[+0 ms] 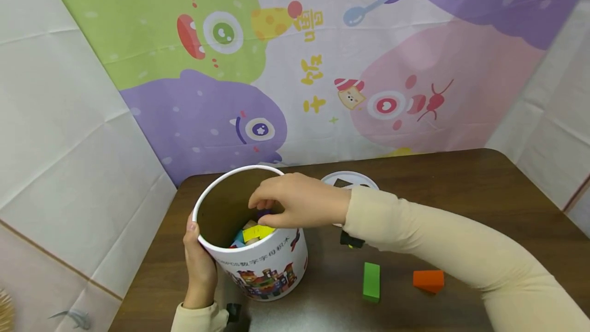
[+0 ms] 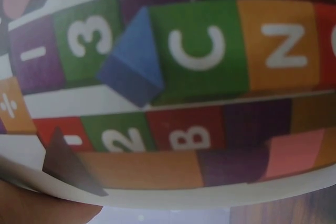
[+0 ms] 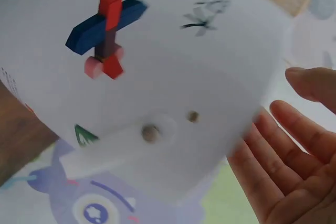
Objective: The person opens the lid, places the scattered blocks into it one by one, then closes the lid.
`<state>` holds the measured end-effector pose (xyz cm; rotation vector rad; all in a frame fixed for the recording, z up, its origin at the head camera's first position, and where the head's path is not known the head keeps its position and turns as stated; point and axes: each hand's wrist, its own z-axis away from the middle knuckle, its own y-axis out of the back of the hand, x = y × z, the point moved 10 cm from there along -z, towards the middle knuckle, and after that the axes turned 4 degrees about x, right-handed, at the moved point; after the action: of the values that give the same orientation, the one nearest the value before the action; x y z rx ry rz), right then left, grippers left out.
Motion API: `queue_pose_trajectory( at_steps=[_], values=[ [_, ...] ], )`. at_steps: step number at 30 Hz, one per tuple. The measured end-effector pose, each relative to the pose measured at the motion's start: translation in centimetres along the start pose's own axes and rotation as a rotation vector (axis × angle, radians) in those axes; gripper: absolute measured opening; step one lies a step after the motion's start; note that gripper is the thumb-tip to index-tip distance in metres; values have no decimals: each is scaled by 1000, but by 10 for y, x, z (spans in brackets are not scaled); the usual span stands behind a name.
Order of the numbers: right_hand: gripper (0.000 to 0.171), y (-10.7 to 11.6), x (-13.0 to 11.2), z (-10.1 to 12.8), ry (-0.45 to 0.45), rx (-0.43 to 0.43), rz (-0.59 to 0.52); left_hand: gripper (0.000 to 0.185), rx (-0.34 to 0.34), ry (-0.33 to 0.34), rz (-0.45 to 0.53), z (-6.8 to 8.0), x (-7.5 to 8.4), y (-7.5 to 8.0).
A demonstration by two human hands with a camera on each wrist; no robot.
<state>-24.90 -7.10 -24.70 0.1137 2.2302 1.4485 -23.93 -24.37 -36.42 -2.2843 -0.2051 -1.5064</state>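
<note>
Gripping the near-left side of the white tub (image 1: 258,265) at lower centre-left of the head view, the left hand (image 1: 199,265) has its thumb hooked over the rim and its fingers wrapped round the printed wall. The left wrist view shows only that printed wall close up, numbers and letters on coloured squares, with a bit of skin at the bottom left.

The tub stands upright on the brown table (image 1: 461,204), near its left end. Blocks lie inside; a yellow one (image 1: 258,232) sits highest.

Over the tub mouth, centre frame, the right hand (image 1: 295,201) hangs with fingertips curled down toward a small dark piece; I cannot tell if it pinches it. The right wrist view shows the fingers loosely spread.

Right of the tub: white lid (image 1: 350,179) flat behind the forearm, then a green block (image 1: 371,282) and an orange block (image 1: 428,279) lying loose, well apart from the tub.

Risks, as I judge them: the tub stands close to the table's left edge, so a downward push on the rim could tip it off. The sleeve (image 1: 415,234) could sweep the lid.
</note>
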Motion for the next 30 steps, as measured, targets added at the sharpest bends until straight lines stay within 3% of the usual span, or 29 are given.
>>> queue_pose_trajectory(
  at_steps=[6, 12, 24, 30],
  values=[
    [22, 36, -10, 41, 78, 163, 10, 54, -11, -8, 8, 0, 0, -2],
    [26, 39, 1, 79, 62, 175, 43, 54, -16, -7, 33, 0, 0, -2],
    [28, -18, 66, 153, -175, 105, -14, 53, -2, -5, 29, 1, 0, -1],
    [27, -45, 89, 185, -245, 111, -56, 53, -10, -13, 30, 0, 1, -2]
  ],
)
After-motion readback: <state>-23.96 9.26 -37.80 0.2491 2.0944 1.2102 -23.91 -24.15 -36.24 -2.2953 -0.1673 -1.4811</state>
